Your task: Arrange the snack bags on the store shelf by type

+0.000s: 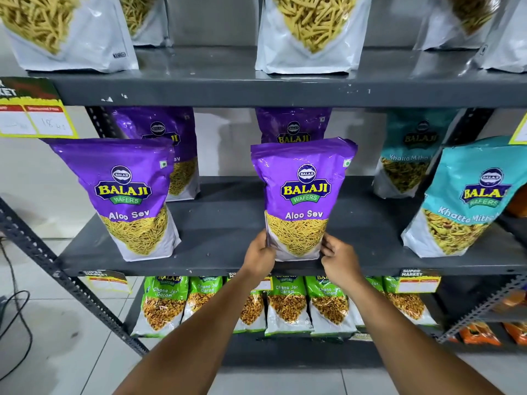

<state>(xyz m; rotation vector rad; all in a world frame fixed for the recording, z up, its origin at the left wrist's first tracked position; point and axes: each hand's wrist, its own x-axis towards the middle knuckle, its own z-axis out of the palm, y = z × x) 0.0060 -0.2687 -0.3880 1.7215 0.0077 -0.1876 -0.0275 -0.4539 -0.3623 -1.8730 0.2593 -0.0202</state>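
Observation:
A purple Aloo Sev bag (302, 192) stands upright at the front middle of the grey middle shelf (222, 240). My left hand (261, 256) grips its lower left corner and my right hand (339, 259) grips its lower right corner. A second purple Aloo Sev bag (125, 195) stands at the shelf's front left, with another purple bag (174, 143) behind it. One more purple bag (293, 125) shows behind the held one. Teal Khatta Mitha bags (467, 201) stand at the right, one in front and one behind (407, 158).
White bags of yellow sticks (310, 32) line the top shelf. Several green Chana Jor Garam bags (285, 303) fill the lower shelf. Orange packets (482, 333) sit at the lower right. A yellow price tag (37, 118) hangs at the left. A black cable (17, 323) lies on the tiled floor.

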